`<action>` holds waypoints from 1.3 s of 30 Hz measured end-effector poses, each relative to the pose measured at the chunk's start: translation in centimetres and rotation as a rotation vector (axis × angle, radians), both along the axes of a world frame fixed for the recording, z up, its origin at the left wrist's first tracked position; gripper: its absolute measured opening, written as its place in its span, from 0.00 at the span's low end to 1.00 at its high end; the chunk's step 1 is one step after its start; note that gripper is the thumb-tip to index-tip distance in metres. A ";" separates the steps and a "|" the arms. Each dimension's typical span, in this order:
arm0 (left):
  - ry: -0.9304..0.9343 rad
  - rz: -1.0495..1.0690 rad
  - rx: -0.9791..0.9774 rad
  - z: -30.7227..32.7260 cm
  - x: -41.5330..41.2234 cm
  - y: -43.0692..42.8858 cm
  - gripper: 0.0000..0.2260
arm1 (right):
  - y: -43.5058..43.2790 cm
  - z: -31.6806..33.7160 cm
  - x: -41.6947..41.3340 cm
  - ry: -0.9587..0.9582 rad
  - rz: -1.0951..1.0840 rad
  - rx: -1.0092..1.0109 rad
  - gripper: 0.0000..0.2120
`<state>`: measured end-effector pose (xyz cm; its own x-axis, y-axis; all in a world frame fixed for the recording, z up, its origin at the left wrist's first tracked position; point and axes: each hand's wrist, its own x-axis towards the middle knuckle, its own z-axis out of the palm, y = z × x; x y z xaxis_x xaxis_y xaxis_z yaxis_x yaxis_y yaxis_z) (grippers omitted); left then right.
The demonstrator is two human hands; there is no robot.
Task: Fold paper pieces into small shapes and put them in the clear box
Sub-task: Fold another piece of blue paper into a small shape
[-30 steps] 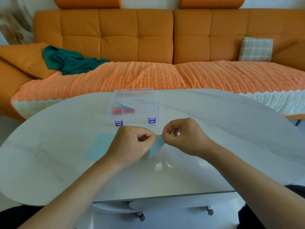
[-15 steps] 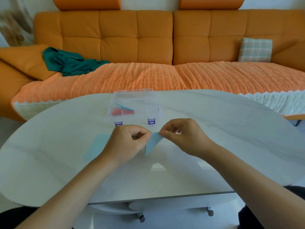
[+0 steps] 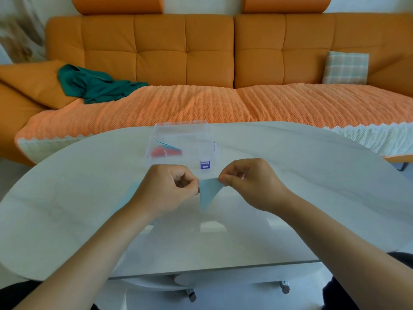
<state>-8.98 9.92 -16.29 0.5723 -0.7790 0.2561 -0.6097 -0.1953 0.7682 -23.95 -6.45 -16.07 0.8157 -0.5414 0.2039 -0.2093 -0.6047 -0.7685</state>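
Light-blue folded paper triangle (image 3: 207,193) held over the pale oval desk (image 3: 312,175)
Left hand (image 3: 165,189) and right hand (image 3: 248,182) each clamp a grip on a top corner (left one hidden), near the clear plastic box (image 3: 196,139).

no readable text, brand or number anywhere, blue latch (image 3: 205,164) on clear box (image 3: 183,130) bears only an illegible pale mark

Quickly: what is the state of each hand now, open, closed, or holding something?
Left hand: pinching the left corner of the blue paper triangle.
Right hand: pinching its right corner.
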 end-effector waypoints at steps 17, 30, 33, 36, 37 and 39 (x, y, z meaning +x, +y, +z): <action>0.289 0.139 -0.213 -1.2 -2.1 -1.0 0.10 | 1.4 -0.3 0.2 -0.031 -0.021 0.279 0.08; 0.050 -0.005 0.002 -1.7 -2.3 -0.8 0.07 | 1.8 -0.8 0.4 -0.017 0.053 -0.057 0.05; 0.062 -0.011 0.029 -1.6 -2.4 -0.8 0.07 | 1.8 -1.0 0.5 -0.010 0.054 -0.063 0.05; 0.103 0.001 0.037 -1.1 -2.4 -1.0 0.08 | 1.9 -1.0 0.5 -0.040 0.043 -0.017 0.07; 0.112 0.004 0.046 -1.0 -2.4 -1.1 0.08 | 1.9 -0.9 0.5 -0.041 0.041 -0.013 0.07; 0.129 0.015 0.075 -0.9 -2.2 -1.0 0.08 | 1.7 -0.9 0.6 -0.050 0.011 -0.013 0.09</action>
<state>-11.19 8.90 -17.15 0.6085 -0.7842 0.1212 -0.5035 -0.2635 0.8228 -23.39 -4.71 -17.01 0.8102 -0.5294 0.2516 -0.1637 -0.6166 -0.7700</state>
